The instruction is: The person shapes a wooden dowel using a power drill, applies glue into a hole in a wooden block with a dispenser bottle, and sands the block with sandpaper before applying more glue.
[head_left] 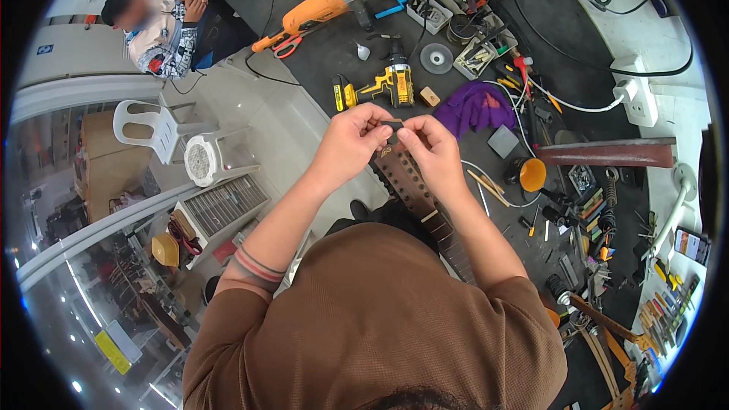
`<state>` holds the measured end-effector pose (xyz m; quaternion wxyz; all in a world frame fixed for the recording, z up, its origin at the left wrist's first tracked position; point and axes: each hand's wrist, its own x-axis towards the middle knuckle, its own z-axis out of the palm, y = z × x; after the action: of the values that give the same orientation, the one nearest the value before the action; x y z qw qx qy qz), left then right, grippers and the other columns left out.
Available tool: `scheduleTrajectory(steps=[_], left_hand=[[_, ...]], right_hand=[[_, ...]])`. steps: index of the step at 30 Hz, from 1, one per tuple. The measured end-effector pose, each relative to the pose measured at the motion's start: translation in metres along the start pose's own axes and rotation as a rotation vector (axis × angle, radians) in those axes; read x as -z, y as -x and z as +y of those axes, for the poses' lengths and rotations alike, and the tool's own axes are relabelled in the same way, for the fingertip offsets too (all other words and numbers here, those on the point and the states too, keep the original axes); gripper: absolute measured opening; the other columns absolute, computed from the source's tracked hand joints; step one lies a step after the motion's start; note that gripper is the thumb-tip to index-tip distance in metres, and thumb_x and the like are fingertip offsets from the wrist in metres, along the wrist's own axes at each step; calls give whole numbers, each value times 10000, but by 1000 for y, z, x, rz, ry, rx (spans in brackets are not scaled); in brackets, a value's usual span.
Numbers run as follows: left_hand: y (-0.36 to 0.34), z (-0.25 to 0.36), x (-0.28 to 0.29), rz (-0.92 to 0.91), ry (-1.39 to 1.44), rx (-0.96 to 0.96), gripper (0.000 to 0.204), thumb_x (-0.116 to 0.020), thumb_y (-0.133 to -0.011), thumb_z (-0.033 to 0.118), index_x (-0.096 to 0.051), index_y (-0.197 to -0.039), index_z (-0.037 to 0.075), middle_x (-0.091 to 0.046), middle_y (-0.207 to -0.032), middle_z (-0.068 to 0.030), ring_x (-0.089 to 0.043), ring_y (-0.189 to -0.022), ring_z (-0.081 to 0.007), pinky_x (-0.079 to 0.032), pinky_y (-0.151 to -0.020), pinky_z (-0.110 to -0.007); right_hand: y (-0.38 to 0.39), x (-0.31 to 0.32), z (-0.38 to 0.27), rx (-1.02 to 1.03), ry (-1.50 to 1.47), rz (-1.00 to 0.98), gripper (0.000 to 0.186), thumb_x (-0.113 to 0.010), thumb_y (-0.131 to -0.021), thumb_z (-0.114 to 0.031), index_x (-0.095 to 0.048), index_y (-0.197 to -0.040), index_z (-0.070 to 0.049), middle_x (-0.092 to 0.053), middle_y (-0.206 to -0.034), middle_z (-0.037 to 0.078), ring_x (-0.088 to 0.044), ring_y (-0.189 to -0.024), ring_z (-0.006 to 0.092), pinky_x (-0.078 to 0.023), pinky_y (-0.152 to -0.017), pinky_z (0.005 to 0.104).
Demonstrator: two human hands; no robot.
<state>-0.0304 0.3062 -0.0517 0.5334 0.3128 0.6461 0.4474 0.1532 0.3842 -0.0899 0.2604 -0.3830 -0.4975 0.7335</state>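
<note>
My left hand and my right hand meet at the tip of a guitar headstock. Between the thumbs and fingers of both is a small dark flat piece, perhaps folded sandpaper; its exact kind is unclear. Just below, the brown guitar headstock shows two rows of holes. Its neck runs down toward my body under my right forearm, with a pale nut across it. Beyond my hands lie a yellow cordless drill, a small wooden block and a purple cloth.
An orange polisher, a grey disc and parts trays occupy the far bench. At right are an orange-topped cup, cables and scattered tools. A white chair and stool stand left; a person is far left.
</note>
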Motion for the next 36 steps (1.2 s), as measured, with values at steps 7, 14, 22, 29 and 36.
scheduleTrajectory(steps=[7,14,22,29,36], left_hand=[[-8,-3,-9,-61,-85,-70,90,-739,-1086,38,-744,-1159,-15,-771,-962,-34,-692,-824,-96,-593,-747,-301],[-13,-15,0,-141,-88,35,67,-721,-1103,33,-735,-1127,-28,-760,-988,-42,-708,-875,-112,-613,-815,-307],[15,-22,30,28,-5,-40,43,-725,-1093,22,-749,-1099,-13,-727,-1003,-37,-700,-883,-128,-592,-795,-310],[61,-35,46,95,-175,-303,75,-762,-1067,10,-796,-1128,-19,-687,-1113,-62,-679,-954,-126,-567,-788,-292],[97,-31,63,210,3,-255,121,-749,-1067,-13,-815,-1167,-25,-689,-1137,-63,-720,-948,-151,-599,-818,-300]], right_hand=[[-9,20,13,431,583,-6,143,-804,-1040,-102,-731,-1087,11,-739,-922,113,-733,-826,235,-571,-766,360],[-23,44,38,265,281,-144,179,-803,-1031,-97,-726,-1162,-3,-718,-1002,96,-717,-919,246,-558,-840,360],[-108,99,148,453,858,249,712,-912,-928,-217,-607,-1551,-55,-622,-1454,126,-630,-1244,281,-530,-1038,412],[-124,91,146,272,1010,191,622,-892,-949,-317,-725,-1498,-76,-680,-1407,87,-613,-1324,335,-466,-1157,507],[-79,54,93,593,712,130,472,-834,-965,-141,-759,-1420,-39,-760,-1282,145,-704,-1213,365,-544,-1092,457]])
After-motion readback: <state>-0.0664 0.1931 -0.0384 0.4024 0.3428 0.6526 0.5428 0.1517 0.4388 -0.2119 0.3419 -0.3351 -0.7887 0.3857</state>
